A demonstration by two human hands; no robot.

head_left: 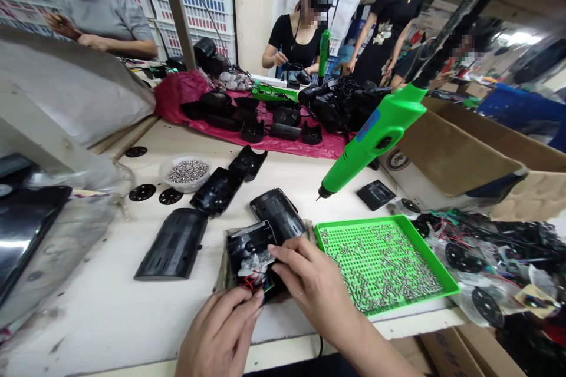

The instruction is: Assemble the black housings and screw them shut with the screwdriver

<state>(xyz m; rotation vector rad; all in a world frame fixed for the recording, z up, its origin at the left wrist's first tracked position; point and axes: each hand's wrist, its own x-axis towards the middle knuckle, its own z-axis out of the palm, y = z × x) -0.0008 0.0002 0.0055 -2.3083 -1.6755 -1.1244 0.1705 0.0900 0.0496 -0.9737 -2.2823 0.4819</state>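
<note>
A black plastic housing (236, 244) sits near the table's front edge, with a clear plastic piece (254, 263) and red wires (253, 278) inside it. My left hand (223, 327) is closed at the housing's near edge, its fingertips pinched beside the wires. From the right, my right hand (313, 283) pinches the clear piece between thumb and forefinger; its other fingers are curled over the housing's side. Just behind lies a slotted black cover (277, 212), and another slotted cover (172, 244) rests to the left. My fingers hide part of the housing.
A green electric screwdriver (371, 138) hangs above a green tray (387, 308) of screws. Behind the covers are a bowl of screws (186, 172) and black shells (216, 190). A cardboard box (455, 153) stands right. Across the table a co-worker (300, 41) handles black parts.
</note>
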